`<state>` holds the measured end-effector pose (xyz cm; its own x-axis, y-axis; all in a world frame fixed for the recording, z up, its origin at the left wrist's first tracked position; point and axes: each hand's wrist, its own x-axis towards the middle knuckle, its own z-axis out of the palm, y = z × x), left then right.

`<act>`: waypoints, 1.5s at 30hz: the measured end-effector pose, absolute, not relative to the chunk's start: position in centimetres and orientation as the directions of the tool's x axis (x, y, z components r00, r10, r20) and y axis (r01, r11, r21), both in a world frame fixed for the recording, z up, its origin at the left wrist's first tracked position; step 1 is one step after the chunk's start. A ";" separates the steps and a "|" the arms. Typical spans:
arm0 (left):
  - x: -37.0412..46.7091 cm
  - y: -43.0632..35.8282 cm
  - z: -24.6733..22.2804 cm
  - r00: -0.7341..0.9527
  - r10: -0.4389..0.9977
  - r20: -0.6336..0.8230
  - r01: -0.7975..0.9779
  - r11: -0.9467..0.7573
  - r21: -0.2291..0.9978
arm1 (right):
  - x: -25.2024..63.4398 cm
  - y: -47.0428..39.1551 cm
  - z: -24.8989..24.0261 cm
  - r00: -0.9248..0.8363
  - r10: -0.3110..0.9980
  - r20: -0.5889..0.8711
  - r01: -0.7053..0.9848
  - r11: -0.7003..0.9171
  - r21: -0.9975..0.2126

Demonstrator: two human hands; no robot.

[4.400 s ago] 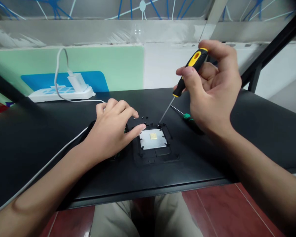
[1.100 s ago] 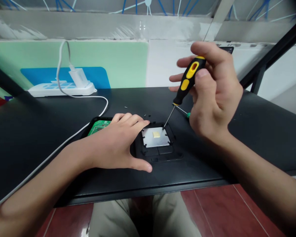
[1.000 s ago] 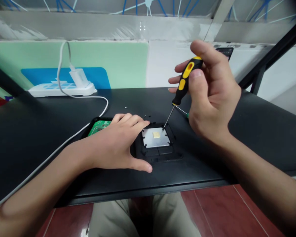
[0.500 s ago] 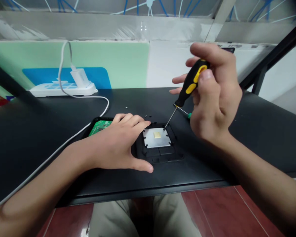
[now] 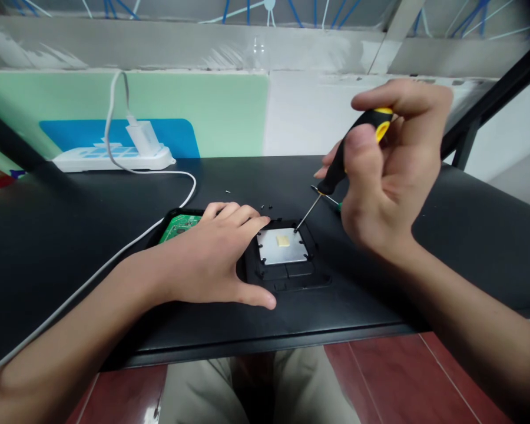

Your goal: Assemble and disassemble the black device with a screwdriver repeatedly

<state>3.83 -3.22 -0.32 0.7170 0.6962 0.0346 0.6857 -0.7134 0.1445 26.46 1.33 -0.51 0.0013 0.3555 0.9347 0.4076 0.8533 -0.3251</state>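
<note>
One green-and-white wall (image 5: 229, 112); one black desk (image 5: 486, 229) before it, front edge running straight across, surface extending broadly to left and right. One left grip (image 5: 203, 253), unclenched, fingers spread, index tip by the far left corner of the black cover (image 5: 301, 281) lying mid-desk. One right grip (image 5: 391, 176), grasping a yellow-and-black screwdriver (image 5: 334, 172), handle leaning further right than half a second ago, tip at the silver plate (image 5: 274, 254), far right corner; two tiny dark pieces (image 5: 271, 206) beyond.

No legible text, brand or number. Pale marks on green circuit board (image 5: 173, 228) too small; white charger (image 5: 143, 139), back edge of worktop (image 5: 472, 235), nothing readable.
</note>
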 end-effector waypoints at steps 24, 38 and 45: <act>3.9 -3.2 -0.4 0.713 0.701 0.031 0.688 -0.707 0.161 | 26.4 1.5 -0.5 -0.029 0.390 0.920 0.286 0.885 -0.366; 3.9 -3.3 -0.1 0.712 0.702 0.023 0.689 -0.705 0.166 | 26.3 1.1 -0.4 0.018 0.452 0.892 0.302 0.848 -0.436; 3.9 -3.2 -0.4 0.719 0.695 0.033 0.683 -0.714 0.154 | 26.5 1.3 -0.4 0.007 0.443 0.897 0.375 0.830 -0.413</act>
<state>3.92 -3.19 -0.36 0.7185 0.6947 0.0332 0.6831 -0.7139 0.1543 26.47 1.30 -0.38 0.0074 0.4429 0.8965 0.3751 0.8298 -0.4131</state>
